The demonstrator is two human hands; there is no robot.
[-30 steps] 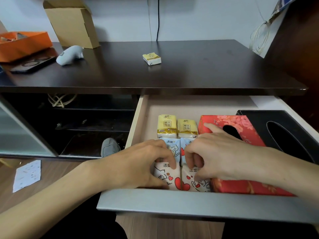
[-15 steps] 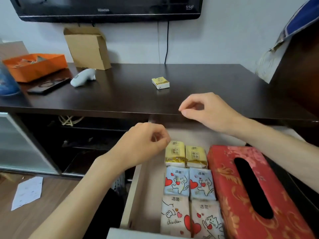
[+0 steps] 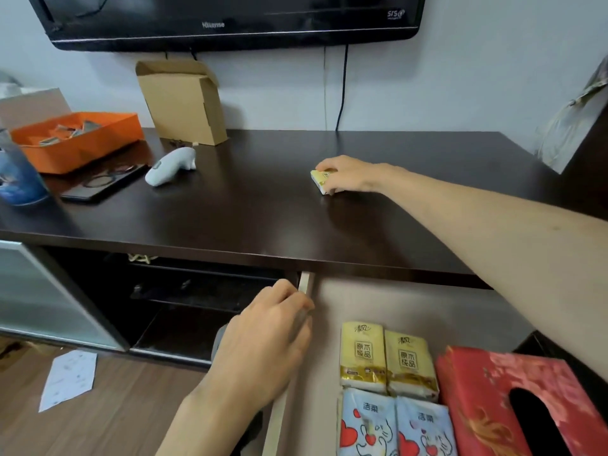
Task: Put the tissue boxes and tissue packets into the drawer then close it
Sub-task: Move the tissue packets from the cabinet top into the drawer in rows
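Observation:
The drawer stands pulled out below the dark tabletop. Inside it lie two yellow tissue packets, two blue packets with red hearts and a red tissue box at the right. One small yellow tissue packet sits on the tabletop, and my right hand covers it with fingers closed around it. My left hand rests on the drawer's left wall, fingers curled over the edge.
On the tabletop stand an orange tray, a cardboard box, a white gadget, a dark phone and a blue bottle at the far left. A TV hangs above. Paper lies on the floor.
My right hand has reached from above the drawer across the tabletop and closed on the small yellow packet. My left hand has dropped onto the drawer's left wall. The view has tilted upward.

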